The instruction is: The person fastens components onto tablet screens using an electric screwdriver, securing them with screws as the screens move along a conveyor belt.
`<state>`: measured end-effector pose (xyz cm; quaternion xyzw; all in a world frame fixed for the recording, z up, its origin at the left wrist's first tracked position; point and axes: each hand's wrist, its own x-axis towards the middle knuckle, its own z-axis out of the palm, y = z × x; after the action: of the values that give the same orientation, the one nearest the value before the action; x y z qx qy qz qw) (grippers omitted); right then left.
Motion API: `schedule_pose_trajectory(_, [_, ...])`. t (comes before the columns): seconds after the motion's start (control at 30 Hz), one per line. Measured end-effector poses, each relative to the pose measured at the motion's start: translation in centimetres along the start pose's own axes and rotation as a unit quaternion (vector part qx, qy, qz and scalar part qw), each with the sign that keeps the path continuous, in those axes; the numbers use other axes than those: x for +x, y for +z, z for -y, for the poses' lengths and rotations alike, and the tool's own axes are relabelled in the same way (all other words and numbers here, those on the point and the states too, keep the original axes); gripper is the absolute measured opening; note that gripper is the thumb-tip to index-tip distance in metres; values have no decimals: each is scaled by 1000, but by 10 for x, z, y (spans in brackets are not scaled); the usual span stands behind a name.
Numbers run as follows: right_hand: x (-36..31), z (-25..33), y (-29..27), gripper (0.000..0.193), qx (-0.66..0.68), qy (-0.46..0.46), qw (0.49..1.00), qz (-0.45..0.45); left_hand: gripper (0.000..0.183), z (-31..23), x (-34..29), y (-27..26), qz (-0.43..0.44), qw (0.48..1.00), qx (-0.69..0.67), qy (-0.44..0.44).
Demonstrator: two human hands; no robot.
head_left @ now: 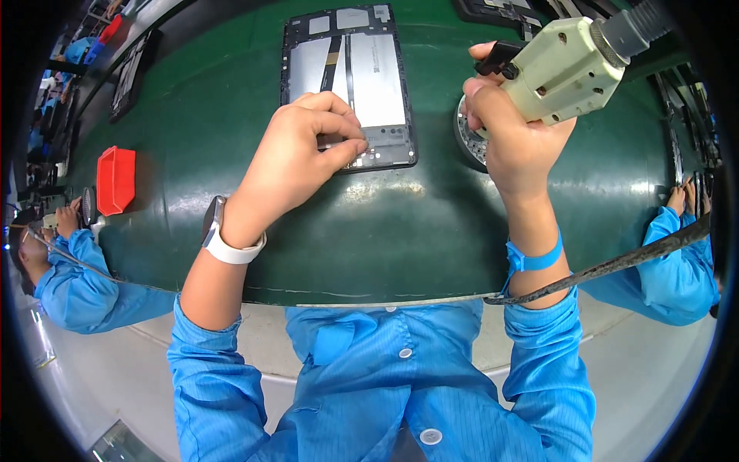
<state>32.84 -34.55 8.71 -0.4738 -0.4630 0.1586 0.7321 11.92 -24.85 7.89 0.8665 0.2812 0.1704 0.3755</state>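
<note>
An opened tablet point(389, 92) lies on the green work surface, its silver inner plate and dark ribbon cables exposed. My left hand point(304, 146) rests over its lower part, thumb and fingertips pinched together near the bottom edge. Whatever is between those fingertips is too small to make out. In my right hand point(516, 131) is a pale green power screwdriver point(566, 73) with a black lever and a grey ribbed sleeve at its end. Its tip is hidden by the hand. Partly covered by that hand, a round dark-rimmed dish point(472, 150) with small speckled contents stands right of the tablet.
A red plastic tray point(117, 181) stands on the left of the green bench point(369, 262). Dark device parts point(132, 77) lie at the far left, with another point(500, 11) at the back. A thick dark cable point(616, 266) crosses at right. People in blue sleeves work on both sides.
</note>
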Motion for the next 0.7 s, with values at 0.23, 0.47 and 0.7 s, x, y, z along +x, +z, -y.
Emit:
schedule_pose_trajectory(0.23, [-2, 1, -3, 24, -7, -13, 1000, 25, 8, -3, 3, -3, 33, 999, -10, 10])
schedule_pose_trajectory(0.47, [0, 0, -5, 23, -17, -30, 999, 22, 7, -3, 8, -5, 58, 998, -20, -14])
schedule_pose_trajectory(0.7, [0, 3, 0, 21, -11, -24, 999, 29, 7, 0, 24, -19, 119, 992, 43, 23])
